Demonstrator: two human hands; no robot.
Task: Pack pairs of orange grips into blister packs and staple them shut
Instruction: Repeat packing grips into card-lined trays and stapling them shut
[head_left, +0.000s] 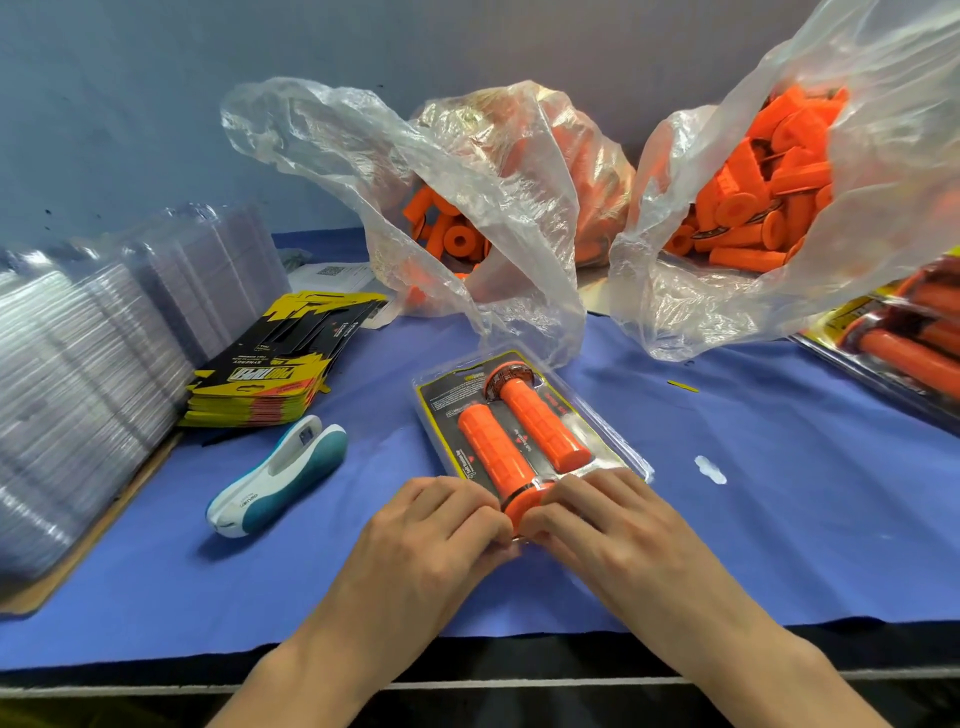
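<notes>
A clear blister pack (613, 441) with a black and yellow card lies on the blue cloth in front of me. Two orange grips sit in it side by side: the left grip (493, 457) and the right grip (545, 423). My left hand (441, 525) and my right hand (597, 514) meet at the pack's near end, fingers curled and pinching its edge beside the left grip's flange. A white and teal stapler (278, 480) lies on the cloth to the left of my hands.
Stacks of empty clear blisters (78, 364) and printed cards (275, 369) stand at the left. Two plastic bags of orange grips (519, 171) (769, 176) sit at the back. Packed blisters (914, 343) lie at the right edge. The table's front edge (467, 680) runs near me.
</notes>
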